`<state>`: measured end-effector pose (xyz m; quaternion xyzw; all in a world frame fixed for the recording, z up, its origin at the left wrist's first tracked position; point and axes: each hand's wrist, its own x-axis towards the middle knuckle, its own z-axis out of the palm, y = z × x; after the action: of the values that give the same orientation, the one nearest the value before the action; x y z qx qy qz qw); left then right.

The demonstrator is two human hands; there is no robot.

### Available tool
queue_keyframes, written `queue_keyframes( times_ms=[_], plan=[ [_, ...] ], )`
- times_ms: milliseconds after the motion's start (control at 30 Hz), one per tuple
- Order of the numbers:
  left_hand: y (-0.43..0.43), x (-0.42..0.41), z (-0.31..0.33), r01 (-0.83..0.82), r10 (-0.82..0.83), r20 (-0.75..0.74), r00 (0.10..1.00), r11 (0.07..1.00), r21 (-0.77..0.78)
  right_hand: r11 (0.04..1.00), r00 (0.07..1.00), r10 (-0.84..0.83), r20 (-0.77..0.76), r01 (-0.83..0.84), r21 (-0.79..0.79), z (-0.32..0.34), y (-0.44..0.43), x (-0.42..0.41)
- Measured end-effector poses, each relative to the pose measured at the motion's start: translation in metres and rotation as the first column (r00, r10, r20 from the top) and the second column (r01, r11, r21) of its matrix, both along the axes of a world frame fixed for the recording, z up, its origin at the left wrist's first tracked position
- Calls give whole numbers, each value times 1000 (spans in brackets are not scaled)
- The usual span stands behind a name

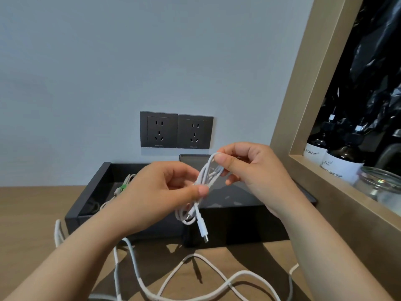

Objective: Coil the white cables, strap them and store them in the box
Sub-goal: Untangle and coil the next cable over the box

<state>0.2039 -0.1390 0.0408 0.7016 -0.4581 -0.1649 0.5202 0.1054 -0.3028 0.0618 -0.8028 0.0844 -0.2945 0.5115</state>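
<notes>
L hand (156, 192) pinches the coil (204, 181) mid-bundle, R hand (256, 170) pinches its top loop, fingers curled, just above the box (86, 205). Best: loops even & tight, dangling plug (202, 230) tucked in before strapping.

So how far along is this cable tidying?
One strapped cable with a green tie already lies in the box. The left hand and right hand pinch a coil, not yet strapped. More loose cable on the table still needs coiling.
</notes>
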Motion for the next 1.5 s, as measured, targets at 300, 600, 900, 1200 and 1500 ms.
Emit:
queue_keyframes(
  times_ms=[300, 600, 900, 1200, 1500],
  plan=[
    [-1, -3, 4, -37, -105, -520, 848, 966, -256, 997, 1000, 2, 20, 0, -74, -2, -2, -3],
    [-1, -2, 2, -4, -77, -451, 889, 984, -176, 937, 999, -13, 34, 24, -348, -4, 0, -3],
    [-6, 1, -4, -96, 17, -451, 892, 984, -151, 885, 999, 35, 1, -30, -465, -3, 0, -5],
    [-4, 8, -5, -91, -1, -500, 866, 983, -161, 833, 1000, 21, 15, -9, -552, -7, -1, -1],
    [13, 40, -7, -441, 415, -208, 886, 892, -97, 855, 981, -135, -141, 43, -517, -16, -13, 2]
  ],
)
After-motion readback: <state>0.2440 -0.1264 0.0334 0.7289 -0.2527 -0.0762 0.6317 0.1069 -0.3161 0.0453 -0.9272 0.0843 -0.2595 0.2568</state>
